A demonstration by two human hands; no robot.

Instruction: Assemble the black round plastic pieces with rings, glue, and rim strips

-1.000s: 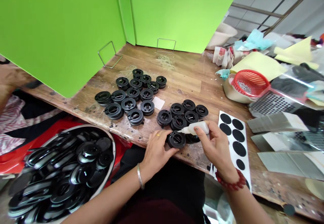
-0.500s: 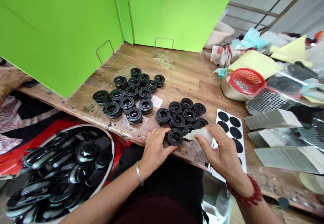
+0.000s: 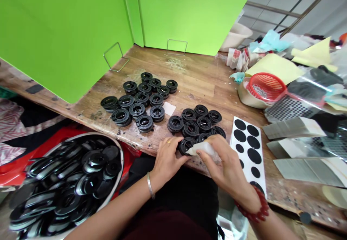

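Note:
At the table's front edge, my left hand (image 3: 168, 157) grips a round black slotted plastic part (image 3: 185, 143) between thumb and fingers. My right hand (image 3: 223, 166) is closed around a small white squeeze bottle (image 3: 202, 150). The bottle is tilted, its nozzle pointing left over the top of the held part; whether the tip touches it I cannot tell. A cluster of similar black parts (image 3: 190, 128) lies just beyond my hands. Farther left stands another group of such parts (image 3: 137, 110), several of them stacked. My fingers partly hide the held part.
A white sheet of black round stickers (image 3: 253, 155) lies right of my right hand. A tub of glossy black discs (image 3: 120, 160) stands lower left. A red basket (image 3: 267, 84) and stacks of grey pieces (image 3: 298, 171) are at the right. Green panels (image 3: 187, 16) border the table's back.
My right hand has moved left with the bottle, bringing the nozzle from the part's right side over its top. More of the sticker sheet shows. My left hand keeps its grip.

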